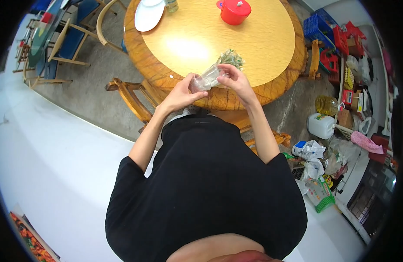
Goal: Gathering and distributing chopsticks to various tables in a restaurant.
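Note:
A clear, see-through container, perhaps a plastic cup, is held tilted over the near edge of the round table. My left hand grips its lower left end, thumb along the near side. The fingers of my right hand are curled on its upper right end. Just beyond my right hand, a bunch of small green and whitish pieces, seemingly in clear wrapping, lies on the tabletop. Whether it touches the container I cannot tell.
A red lidded pot, a white oval plate and a glass jar stand farther back on the table. Wooden chairs are close to its near side. Blue crates, an oil jug and a white canister line the right.

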Action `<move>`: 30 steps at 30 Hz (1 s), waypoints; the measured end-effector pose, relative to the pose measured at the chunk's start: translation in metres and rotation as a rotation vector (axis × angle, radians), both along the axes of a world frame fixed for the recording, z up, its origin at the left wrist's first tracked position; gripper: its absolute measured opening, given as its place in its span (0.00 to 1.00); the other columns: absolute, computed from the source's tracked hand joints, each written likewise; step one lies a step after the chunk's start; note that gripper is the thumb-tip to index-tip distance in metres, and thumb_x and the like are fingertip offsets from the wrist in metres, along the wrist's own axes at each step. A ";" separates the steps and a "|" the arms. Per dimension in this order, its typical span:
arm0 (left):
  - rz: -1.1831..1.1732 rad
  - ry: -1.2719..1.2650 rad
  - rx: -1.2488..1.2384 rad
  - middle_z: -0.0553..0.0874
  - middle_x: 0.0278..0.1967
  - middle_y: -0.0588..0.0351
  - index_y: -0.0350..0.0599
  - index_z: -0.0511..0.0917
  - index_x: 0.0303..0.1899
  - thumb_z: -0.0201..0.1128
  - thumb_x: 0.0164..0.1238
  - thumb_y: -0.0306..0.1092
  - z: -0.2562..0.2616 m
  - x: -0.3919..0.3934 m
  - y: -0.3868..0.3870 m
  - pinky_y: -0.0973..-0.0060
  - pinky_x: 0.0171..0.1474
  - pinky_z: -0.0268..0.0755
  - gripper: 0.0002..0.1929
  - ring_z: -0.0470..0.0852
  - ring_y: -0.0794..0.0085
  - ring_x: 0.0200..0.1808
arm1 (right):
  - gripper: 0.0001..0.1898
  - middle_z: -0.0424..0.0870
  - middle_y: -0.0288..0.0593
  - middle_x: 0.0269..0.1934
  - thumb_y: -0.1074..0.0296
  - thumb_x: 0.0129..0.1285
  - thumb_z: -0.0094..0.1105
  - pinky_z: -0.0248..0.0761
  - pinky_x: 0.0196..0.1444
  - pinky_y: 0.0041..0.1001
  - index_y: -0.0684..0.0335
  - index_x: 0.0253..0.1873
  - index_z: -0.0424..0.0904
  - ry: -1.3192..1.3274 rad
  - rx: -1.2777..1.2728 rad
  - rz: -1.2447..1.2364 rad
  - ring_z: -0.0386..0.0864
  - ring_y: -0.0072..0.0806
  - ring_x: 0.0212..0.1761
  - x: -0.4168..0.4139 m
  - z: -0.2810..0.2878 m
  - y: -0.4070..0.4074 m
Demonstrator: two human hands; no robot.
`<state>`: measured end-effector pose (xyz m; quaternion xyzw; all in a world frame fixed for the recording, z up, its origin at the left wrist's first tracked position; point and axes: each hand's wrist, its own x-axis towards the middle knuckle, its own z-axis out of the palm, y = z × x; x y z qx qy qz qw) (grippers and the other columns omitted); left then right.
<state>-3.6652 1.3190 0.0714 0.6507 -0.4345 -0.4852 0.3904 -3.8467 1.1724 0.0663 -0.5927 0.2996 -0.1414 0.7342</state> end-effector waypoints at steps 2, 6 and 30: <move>-0.010 -0.035 -0.028 0.83 0.39 0.49 0.37 0.70 0.58 0.74 0.58 0.42 0.007 0.000 0.000 0.70 0.47 0.74 0.31 0.82 0.69 0.42 | 0.30 0.77 0.36 0.49 0.60 0.58 0.74 0.70 0.51 0.23 0.62 0.63 0.76 -0.037 0.036 -0.036 0.71 0.20 0.45 -0.005 0.002 -0.003; 0.044 -0.162 -0.221 0.84 0.39 0.47 0.41 0.68 0.64 0.73 0.59 0.42 -0.002 -0.006 -0.003 0.70 0.45 0.75 0.34 0.83 0.68 0.40 | 0.31 0.78 0.37 0.49 0.59 0.57 0.75 0.70 0.50 0.23 0.66 0.62 0.76 0.046 -0.072 0.068 0.71 0.20 0.45 0.002 0.014 0.007; -0.003 -0.319 -0.130 0.83 0.47 0.40 0.41 0.70 0.58 0.70 0.58 0.46 0.022 -0.022 -0.002 0.60 0.52 0.75 0.30 0.83 0.48 0.49 | 0.31 0.75 0.31 0.42 0.64 0.52 0.79 0.67 0.41 0.16 0.64 0.62 0.79 0.166 0.060 0.068 0.69 0.15 0.37 -0.004 0.000 0.020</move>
